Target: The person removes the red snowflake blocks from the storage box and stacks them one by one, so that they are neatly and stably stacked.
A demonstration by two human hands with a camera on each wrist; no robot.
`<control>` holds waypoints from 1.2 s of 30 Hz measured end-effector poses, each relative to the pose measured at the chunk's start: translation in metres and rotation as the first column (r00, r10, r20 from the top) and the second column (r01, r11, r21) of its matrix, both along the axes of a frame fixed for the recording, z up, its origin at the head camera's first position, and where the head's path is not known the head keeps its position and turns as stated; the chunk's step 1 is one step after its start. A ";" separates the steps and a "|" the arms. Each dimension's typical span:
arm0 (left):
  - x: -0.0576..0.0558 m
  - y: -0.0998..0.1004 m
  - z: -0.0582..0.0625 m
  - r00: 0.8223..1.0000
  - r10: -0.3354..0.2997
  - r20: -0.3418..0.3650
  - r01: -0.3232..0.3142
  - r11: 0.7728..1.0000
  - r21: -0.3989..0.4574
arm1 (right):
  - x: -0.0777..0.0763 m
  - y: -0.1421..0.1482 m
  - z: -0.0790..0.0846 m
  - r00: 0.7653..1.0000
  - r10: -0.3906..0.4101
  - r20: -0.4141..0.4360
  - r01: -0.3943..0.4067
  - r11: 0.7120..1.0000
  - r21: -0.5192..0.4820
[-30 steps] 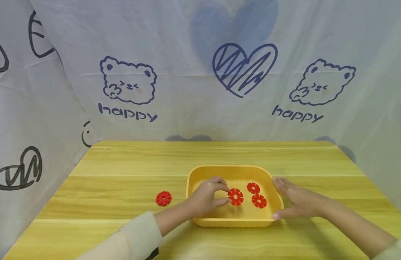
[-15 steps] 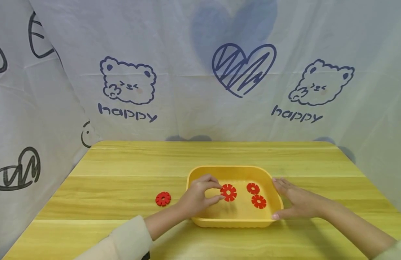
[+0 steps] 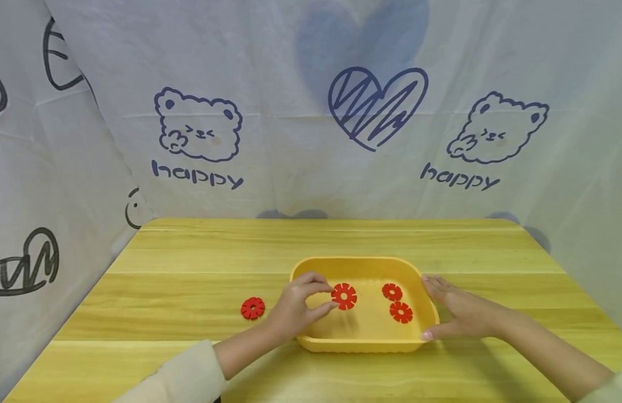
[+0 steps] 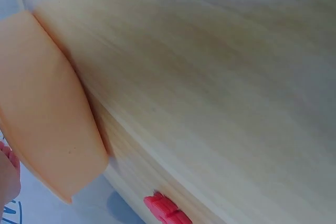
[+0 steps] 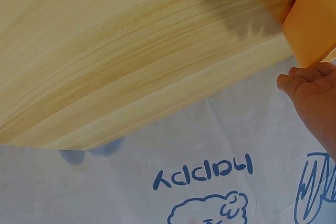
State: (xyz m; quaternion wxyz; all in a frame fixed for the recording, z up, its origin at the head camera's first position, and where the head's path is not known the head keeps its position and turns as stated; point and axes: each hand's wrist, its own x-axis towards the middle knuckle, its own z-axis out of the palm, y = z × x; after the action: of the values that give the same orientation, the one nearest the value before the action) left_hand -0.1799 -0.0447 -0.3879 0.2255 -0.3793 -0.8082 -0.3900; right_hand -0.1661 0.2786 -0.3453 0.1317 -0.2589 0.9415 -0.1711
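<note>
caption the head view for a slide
Left hand pinches a red disc over a yellow tray; right hand touches its side.

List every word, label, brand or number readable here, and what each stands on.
"happy": white cloth backdrop, under the left bear drawing.
"happy": same backdrop, under the right bear drawing; upside down in the right wrist view.
No lettering shows on the yellow tray or red notched discs.

Wood-grain table (image 3: 200, 291): one. Yellow rectangular tray with rounded corners (image 3: 356, 345): one. Bare hands: two, comprising left hand (image 3: 297, 308) and right hand (image 3: 454, 310). Red, round, notched discs with central holes (image 3: 246, 309): four; one on the table, two lying in the tray, one in the left hand. Blue-outlined bear drawings (image 3: 200, 126): two. Blue "happy" inscriptions (image 3: 197, 174): two.
</note>
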 end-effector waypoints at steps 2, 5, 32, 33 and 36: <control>0.000 -0.002 0.000 1.000 0.010 -0.008 -0.010 1.000 0.017 | 0.000 0.000 0.000 1.000 -0.001 -0.001 0.001 1.000 -0.001; 0.001 -0.006 0.000 1.000 0.022 -0.015 -0.021 0.999 0.037 | -0.001 0.000 0.000 1.000 -0.003 0.000 0.003 1.000 0.000; 0.007 -0.067 -0.010 0.978 0.172 -0.114 -0.159 0.980 0.116 | 0.000 -0.001 0.004 1.000 -0.002 0.008 0.002 1.000 0.005; 0.007 -0.070 -0.010 0.977 0.179 -0.115 -0.166 0.979 0.118 | 0.000 -0.001 0.004 1.000 -0.002 0.009 0.002 1.000 0.004; 0.009 -0.077 -0.010 0.969 0.218 -0.115 -0.205 0.972 0.119 | 0.001 -0.001 0.004 1.000 -0.003 0.012 0.002 1.000 0.005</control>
State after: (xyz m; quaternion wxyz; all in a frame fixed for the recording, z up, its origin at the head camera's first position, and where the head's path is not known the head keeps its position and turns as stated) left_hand -0.1709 -0.1221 -0.3982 0.3365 -0.3023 -0.8063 -0.3812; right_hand -0.1656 0.2772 -0.3413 0.1378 -0.2563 0.9414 -0.1703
